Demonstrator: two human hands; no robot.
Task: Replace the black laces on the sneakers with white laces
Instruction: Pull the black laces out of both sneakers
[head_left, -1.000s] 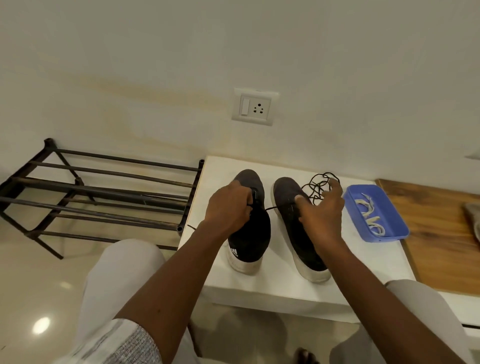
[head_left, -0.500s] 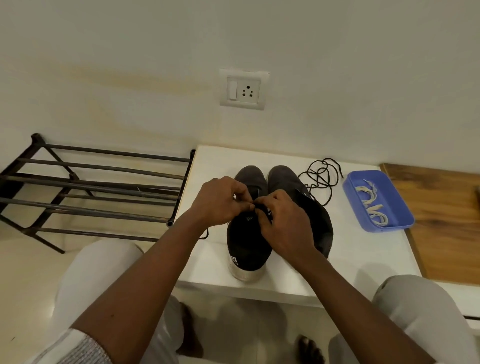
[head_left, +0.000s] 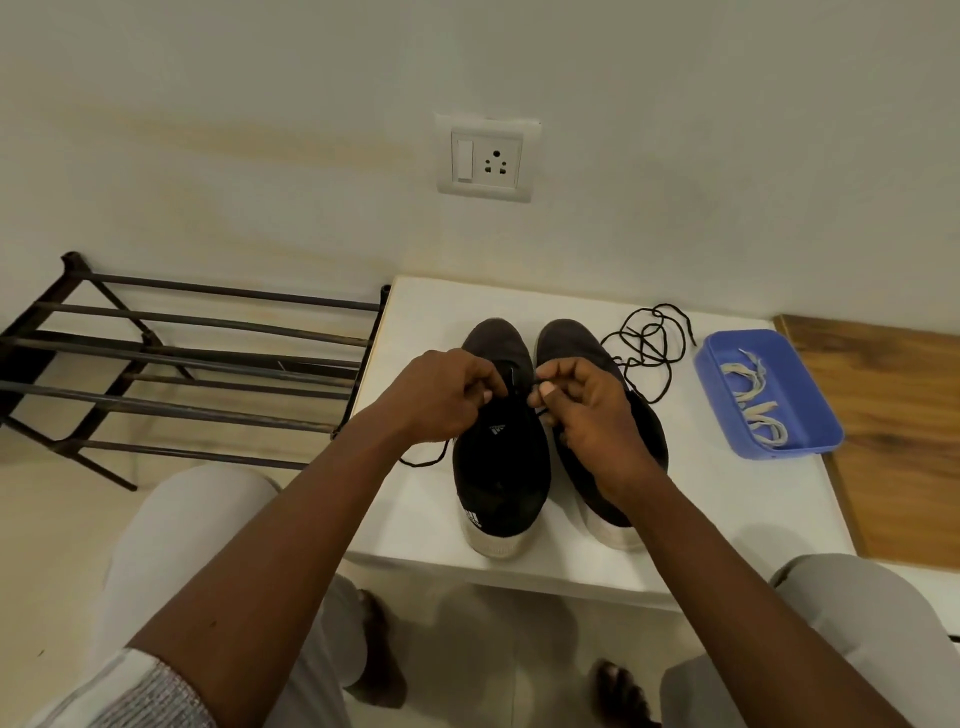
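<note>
Two black sneakers with white soles stand side by side on a white low table (head_left: 717, 499). My left hand (head_left: 441, 397) and my right hand (head_left: 587, 400) meet over the tongue of the left sneaker (head_left: 501, 467), each pinching its black lace. One loose end of that lace (head_left: 423, 460) trails off to the left on the table. My right hand and forearm cover part of the right sneaker (head_left: 566, 343). A removed black lace (head_left: 649, 348) lies coiled beside it. White laces (head_left: 756, 400) lie in a blue tray (head_left: 815, 415) at the right.
A dark metal shoe rack (head_left: 182, 364) stands left of the table against the wall. A wooden surface (head_left: 893, 426) adjoins the table on the right. A wall socket (head_left: 485, 158) is above. My knees and bare feet are below the table's front edge.
My right hand left the loose black lace at the right and came over to the left sneaker. Both hands now pinch its lace and have drawn slightly apart. The right sneaker stands closer to the left one.
</note>
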